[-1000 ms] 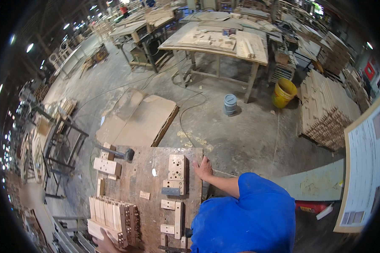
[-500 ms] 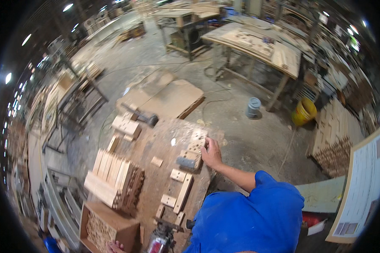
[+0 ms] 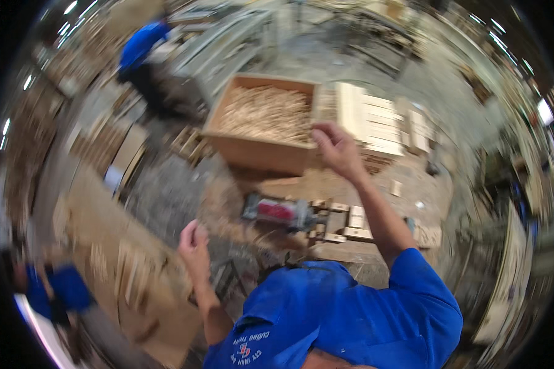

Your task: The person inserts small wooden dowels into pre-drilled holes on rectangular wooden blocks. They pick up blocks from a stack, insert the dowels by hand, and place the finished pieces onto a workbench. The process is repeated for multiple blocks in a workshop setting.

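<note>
My right hand (image 3: 334, 146) reaches out over the near right corner of an open wooden box (image 3: 261, 150) filled with thin pale wooden sticks; its fingers are curled and I see nothing in them. My left hand (image 3: 194, 244) hangs low at the left, fingers loosely curled, holding nothing I can make out. Between my arms a red and grey power tool (image 3: 277, 211) lies on the workbench (image 3: 345, 249) beside small wooden blocks (image 3: 354, 218). The picture is blurred by motion.
Stacked pale boards (image 3: 369, 117) lie right of the box. A person in blue (image 3: 143, 46) bends at the far left; another person in blue (image 3: 58, 289) is at the lower left. Wooden panels (image 3: 111, 246) and scraps cover the floor at left.
The view has swung sharply left. My right hand left the small blocks on the bench and rose toward the box of sticks. My left hand has come into view.
</note>
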Motion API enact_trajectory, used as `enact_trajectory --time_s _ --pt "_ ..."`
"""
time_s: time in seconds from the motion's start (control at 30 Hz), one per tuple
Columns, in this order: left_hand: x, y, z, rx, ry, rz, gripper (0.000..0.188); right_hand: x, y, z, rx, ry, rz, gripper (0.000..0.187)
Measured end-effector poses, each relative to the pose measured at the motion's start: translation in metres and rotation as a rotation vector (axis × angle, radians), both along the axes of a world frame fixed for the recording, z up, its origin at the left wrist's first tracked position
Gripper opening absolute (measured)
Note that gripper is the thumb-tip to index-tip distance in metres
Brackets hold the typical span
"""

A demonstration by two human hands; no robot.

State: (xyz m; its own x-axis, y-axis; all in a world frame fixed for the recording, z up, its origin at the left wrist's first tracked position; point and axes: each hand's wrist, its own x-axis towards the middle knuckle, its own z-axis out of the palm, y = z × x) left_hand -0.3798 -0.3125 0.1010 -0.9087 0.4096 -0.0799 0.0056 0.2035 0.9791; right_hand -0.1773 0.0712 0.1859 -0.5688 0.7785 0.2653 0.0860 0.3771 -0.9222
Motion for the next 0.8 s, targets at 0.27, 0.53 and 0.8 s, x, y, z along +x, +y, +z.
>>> enact_trajectory --time_s 0.27,0.53,0.8 --pt "0.033 -0.096 -0.019 -0.17 0.036 0.117 0.04 -0.155 0.115 -0.061 0.575 -0.672 0.347 0.045" --pt "0.012 -0.206 -0.044 -0.348 0.1 0.408 0.043 -0.215 0.128 -0.108 0.34 -0.666 0.631 0.042" --pt "-0.127 -0.292 -0.027 -1.1 0.39 0.37 0.062 -0.212 0.1 -0.11 0.073 -0.584 0.633 0.036"
